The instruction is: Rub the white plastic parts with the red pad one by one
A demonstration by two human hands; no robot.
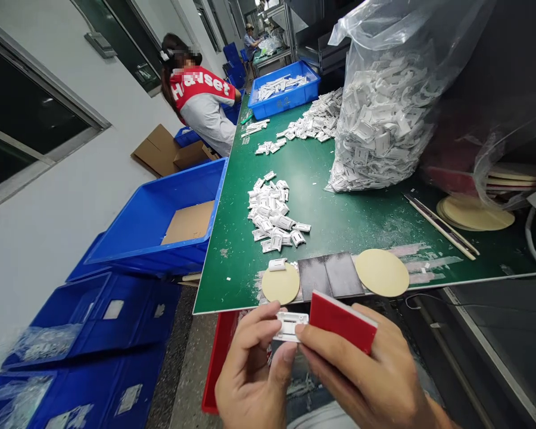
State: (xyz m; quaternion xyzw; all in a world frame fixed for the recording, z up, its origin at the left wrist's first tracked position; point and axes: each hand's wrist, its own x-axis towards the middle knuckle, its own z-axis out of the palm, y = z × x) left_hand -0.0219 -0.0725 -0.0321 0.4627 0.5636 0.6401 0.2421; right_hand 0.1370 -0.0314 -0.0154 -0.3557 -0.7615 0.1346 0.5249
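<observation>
Just in front of the green table's near edge, my left hand pinches a small white plastic part between thumb and fingers. My right hand grips a flat red block with a pale top edge, and a fingertip of it touches the right end of the white part. Beyond the hands, a loose pile of similar white parts lies on the table. One white piece rests on the back edge of a round yellow disc. Dark rectangular sheets and a second yellow disc lie to the right.
A clear bag of white parts stands on the green table. Behind are a blue tray and heaped parts. Thin sticks lie right. Blue bins stand left; a red bin is below. A person works beyond.
</observation>
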